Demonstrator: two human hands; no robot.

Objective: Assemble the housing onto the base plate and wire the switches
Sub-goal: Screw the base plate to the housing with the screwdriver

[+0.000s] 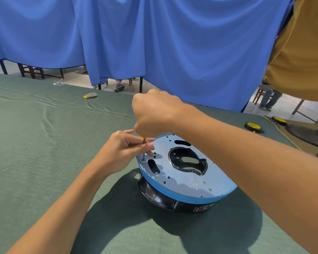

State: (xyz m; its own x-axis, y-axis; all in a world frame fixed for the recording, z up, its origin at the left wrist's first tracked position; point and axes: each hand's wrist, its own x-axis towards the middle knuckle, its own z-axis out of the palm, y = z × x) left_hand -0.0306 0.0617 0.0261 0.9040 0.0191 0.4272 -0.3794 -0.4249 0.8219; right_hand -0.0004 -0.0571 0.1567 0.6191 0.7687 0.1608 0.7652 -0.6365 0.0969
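Note:
A round metal base plate (187, 178) with a blue rim and several holes lies on top of a black housing (160, 198) in the middle of the table. My right hand (154, 112) grips the handle of a yellow screwdriver (144, 143) held upright over the plate's left edge. The tip stands on a screw (143, 159) in a hole there. My left hand (128, 149) pinches the screwdriver's thin shaft just above the plate. The handle is mostly hidden inside my right fist.
A green cloth (44, 143) covers the table. Two black-and-yellow tape rolls (253, 126) and dark parts (308, 134) lie at the right edge. A small yellow-white scrap (90, 95) and a clear bag (58, 83) lie far left. Blue curtains hang behind, and a person in a mustard top (301, 52) stands at right.

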